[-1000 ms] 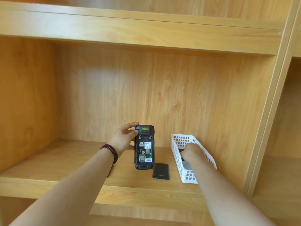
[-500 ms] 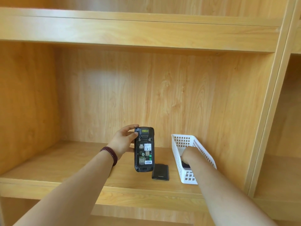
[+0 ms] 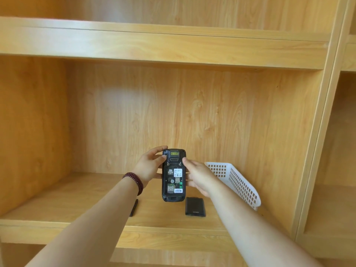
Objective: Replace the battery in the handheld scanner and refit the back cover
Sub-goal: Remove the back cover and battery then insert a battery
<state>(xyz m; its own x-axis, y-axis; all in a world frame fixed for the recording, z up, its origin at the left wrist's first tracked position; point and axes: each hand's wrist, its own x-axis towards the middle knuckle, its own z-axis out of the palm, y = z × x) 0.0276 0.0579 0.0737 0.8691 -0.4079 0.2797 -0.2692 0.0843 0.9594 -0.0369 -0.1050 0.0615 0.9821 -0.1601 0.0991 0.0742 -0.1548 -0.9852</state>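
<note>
**Scanner held open-backed above the shelf: handling and clearance**

Nearest, the front lip of the shelf (image 3: 173, 235) runs across below both forearms; anything slid forward could drop off it. On the shelf board lie a flat black battery (image 3: 195, 206), just right of and below the scanner, and a thin dark strip (image 3: 134, 207), partly hidden by the left forearm, which cannot be identified; the back cover cannot be picked out with certainty.

The scanner (image 3: 174, 175) is held upright, clear of the board, back towards the camera, battery bay uncovered with labels and contacts exposed. Judged rigid, moderately heavy and smooth-sided; take hold by the long side edges, never by the bay contacts. The left hand (image 3: 149, 166) grips the upper left edge, fingers curled round the top corner; the right hand (image 3: 198, 175) has its fingers curled round the right edge, thumb near the upper bay; whether it carries anything behind cannot be told.

The battery is judged dense, stiff and slippery; pinch it by its short ends.

Further back right, the white basket (image 3: 237, 182) stands tilted; it limits rightward travel; the left half of the bay offers open room; the back panel (image 3: 173, 116) lies well behind.
</note>
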